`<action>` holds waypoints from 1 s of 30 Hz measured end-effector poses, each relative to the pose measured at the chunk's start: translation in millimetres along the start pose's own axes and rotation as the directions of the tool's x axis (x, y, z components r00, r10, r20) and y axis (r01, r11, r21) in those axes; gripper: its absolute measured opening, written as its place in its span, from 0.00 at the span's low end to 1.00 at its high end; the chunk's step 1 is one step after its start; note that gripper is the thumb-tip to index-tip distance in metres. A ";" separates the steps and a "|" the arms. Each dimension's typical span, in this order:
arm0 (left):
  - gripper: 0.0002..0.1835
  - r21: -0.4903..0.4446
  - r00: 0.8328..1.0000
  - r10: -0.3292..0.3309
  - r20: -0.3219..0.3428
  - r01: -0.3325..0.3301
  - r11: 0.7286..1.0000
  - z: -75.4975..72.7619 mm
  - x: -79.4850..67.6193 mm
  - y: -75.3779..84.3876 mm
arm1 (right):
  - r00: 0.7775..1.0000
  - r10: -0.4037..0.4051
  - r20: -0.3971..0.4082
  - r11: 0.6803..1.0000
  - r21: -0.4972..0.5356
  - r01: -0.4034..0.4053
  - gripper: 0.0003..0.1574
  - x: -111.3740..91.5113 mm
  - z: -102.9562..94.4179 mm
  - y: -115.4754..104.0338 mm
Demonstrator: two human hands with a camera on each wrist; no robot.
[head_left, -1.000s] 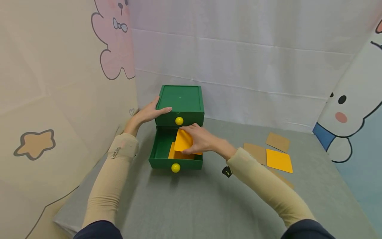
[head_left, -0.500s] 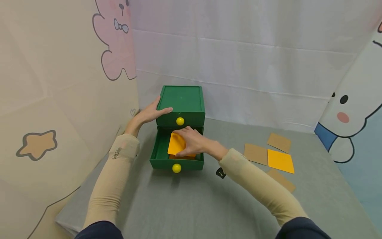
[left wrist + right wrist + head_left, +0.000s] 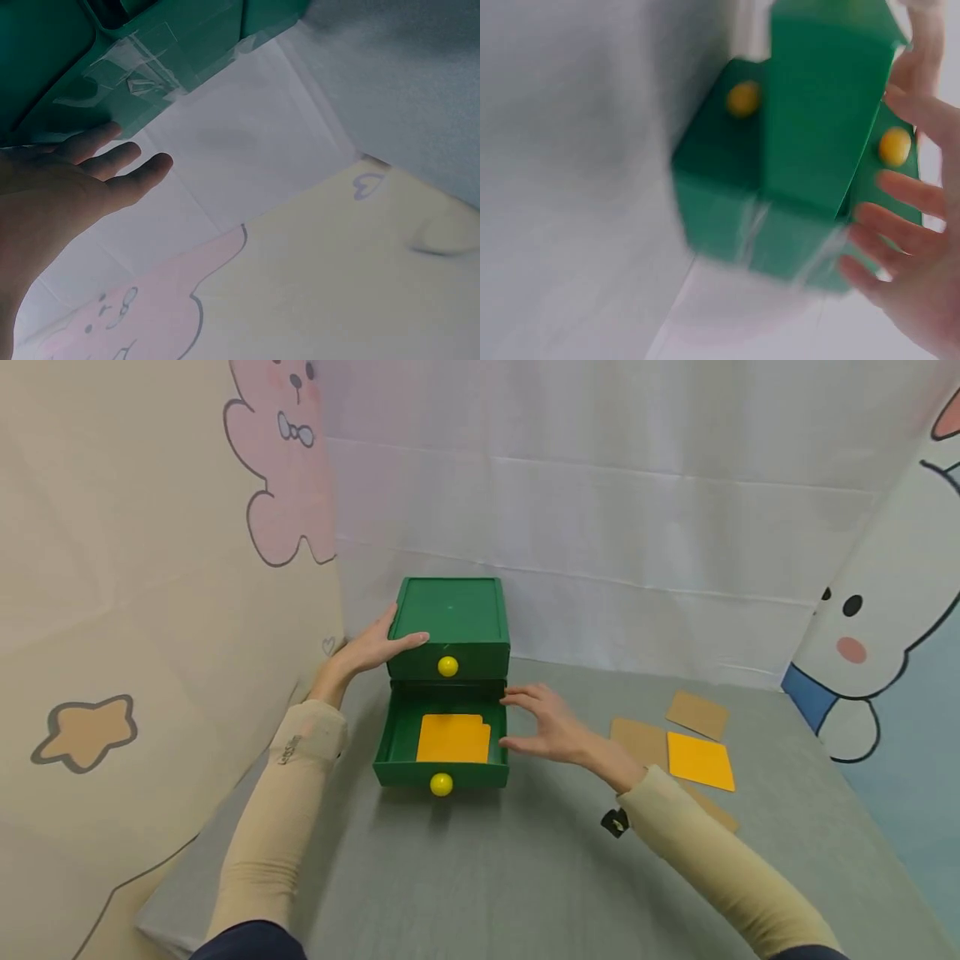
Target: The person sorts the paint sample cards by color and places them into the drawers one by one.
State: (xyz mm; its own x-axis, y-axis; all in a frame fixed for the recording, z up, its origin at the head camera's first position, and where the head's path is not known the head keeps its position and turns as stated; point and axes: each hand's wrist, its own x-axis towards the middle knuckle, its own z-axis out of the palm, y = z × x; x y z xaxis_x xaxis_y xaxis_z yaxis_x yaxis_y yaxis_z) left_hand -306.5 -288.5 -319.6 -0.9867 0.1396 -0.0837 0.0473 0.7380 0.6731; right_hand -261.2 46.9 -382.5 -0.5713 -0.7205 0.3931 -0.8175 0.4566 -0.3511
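A green drawer cabinet (image 3: pixel 450 610) with yellow round knobs stands at the middle of the table. Its middle drawer (image 3: pixel 401 727) is pulled out, and square yellow cards (image 3: pixel 450 739) overlap flat inside it, toward the front. My left hand (image 3: pixel 371 646) rests at the cabinet's upper left, thumb lying over the top edge; the left wrist view shows its fingers straight along the taped side. Just right of the pulled-out drawer, my right hand (image 3: pixel 551 727) hovers with fingers spread and holds nothing. In the right wrist view, a lower drawer's knob (image 3: pixel 744 99) shows beneath.
To the right on the grey table (image 3: pixel 480 877) lie several brown cards (image 3: pixel 699 715) around one yellow card (image 3: pixel 701 761). Cloth walls with printed cartoon animals stand close behind and at the left of the cabinet.
My right hand has let go of a yellow card, which now lies in the drawer with the others. That hand has drawn back to the right. The left hand has stayed in place.
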 end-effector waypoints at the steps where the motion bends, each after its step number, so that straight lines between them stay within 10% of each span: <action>1: 0.57 0.002 1.000 -0.002 0.002 0.002 1.000 0.1 0.0 -0.7 | 0.998 0.005 -0.056 1.000 0.010 -0.005 0.37 -11.7 -4.0 8.0; 6: 0.57 -0.002 1.000 -0.004 -0.003 0.004 1.000 -1.1 0.6 -2.6 | 0.974 0.162 -0.160 0.987 0.004 -0.164 0.39 -69.9 -31.0 53.2; 10: 0.57 -0.012 1.000 -0.002 -0.003 0.002 1.000 -1.6 0.8 -2.1 | 0.911 0.384 -0.152 0.911 -0.101 -0.401 0.40 -118.8 -49.0 93.7; 13: 0.57 -0.014 1.000 0.001 0.000 -0.001 1.000 -0.2 1.4 -1.6 | 0.818 0.547 -0.176 0.798 -0.186 -0.574 0.42 -151.4 -55.3 118.0; 19: 0.57 -0.009 1.000 -0.003 -0.001 0.003 1.000 0.8 0.5 -2.1 | 0.520 0.849 -0.098 0.489 -0.228 -0.842 0.60 -182.4 -58.1 140.8; 22: 0.57 -0.007 1.000 0.002 -0.003 -0.002 1.000 1.3 1.0 -2.2 | 0.415 0.909 -0.041 0.393 -0.251 -0.885 0.68 -184.8 -57.2 142.7; 30: 0.57 -0.006 1.000 0.003 -0.007 -0.003 1.000 1.7 2.4 -2.5 | 0.343 0.939 -0.032 0.322 -0.270 -0.908 0.64 -184.1 -51.7 144.9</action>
State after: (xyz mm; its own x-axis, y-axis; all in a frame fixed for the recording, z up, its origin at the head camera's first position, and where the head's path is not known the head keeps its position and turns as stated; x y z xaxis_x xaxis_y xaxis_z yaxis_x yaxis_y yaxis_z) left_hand -308.8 -288.9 -322.7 -0.9875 0.1376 -0.0765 0.0497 0.7334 0.6780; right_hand -278.3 272.7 -461.9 -0.9656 0.1986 -0.1675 0.2354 0.9417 -0.2405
